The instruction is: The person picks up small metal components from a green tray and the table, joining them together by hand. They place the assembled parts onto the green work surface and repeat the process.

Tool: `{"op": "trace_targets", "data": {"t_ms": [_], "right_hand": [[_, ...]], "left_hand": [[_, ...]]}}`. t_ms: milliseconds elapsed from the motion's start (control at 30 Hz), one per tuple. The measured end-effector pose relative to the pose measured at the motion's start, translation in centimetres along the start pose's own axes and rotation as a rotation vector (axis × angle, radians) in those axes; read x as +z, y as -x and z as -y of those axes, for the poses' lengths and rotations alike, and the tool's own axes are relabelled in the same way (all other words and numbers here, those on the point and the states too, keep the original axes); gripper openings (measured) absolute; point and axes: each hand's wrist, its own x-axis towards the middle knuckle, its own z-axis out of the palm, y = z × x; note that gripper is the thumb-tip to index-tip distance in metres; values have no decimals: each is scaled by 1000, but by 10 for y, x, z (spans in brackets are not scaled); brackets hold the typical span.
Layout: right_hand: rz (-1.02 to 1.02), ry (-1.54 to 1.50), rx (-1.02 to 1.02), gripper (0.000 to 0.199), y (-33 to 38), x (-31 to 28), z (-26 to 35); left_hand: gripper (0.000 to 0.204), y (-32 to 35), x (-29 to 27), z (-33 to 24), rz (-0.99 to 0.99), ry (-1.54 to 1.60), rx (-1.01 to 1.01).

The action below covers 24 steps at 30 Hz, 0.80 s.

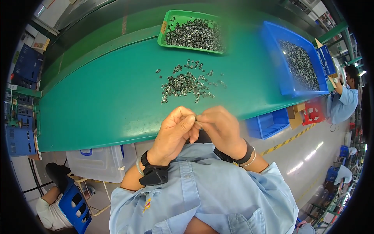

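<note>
In front of my chest, my left hand (174, 130) and my right hand (222, 126) meet at the fingertips. Between them sits a tiny dark metal part (196, 120), pinched from both sides and mostly covered by the fingers. My right fingers are slightly blurred. Just beyond my hands, a loose heap of small shiny metal parts (181, 85) is spread over the green tabletop (105, 97), with a few strays around it. Behind the heap stands a green tray (161, 34) holding many similar parts.
A blue bin (274, 50) of small metal parts stands on the table's right. Beneath the table edge are an empty-looking blue crate (269, 124) and a red stool (313, 113). A clear plastic box (95, 163) is at the lower left. Other people sit at both sides.
</note>
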Motion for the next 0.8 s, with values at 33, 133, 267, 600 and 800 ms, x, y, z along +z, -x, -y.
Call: {"op": "trace_targets", "data": {"t_ms": [33, 133, 267, 600, 800], "right_hand": [[-12, -29, 2, 20, 1, 0, 1], [-27, -79, 19, 21, 2, -2, 2], [-21, -93, 28, 21, 3, -6, -4], [-57, -121, 67, 16, -2, -11, -7], [-43, -252, 103, 18, 1, -8, -10]], "left_hand": [[18, -1, -1, 2, 1, -1, -1], [18, -6, -1, 10, 130, 204, 21], [15, -8, -1, 12, 93, 116, 17], [15, -6, 12, 0, -13, -3, -15], [15, -5, 5, 5, 84, 241, -63]]}}
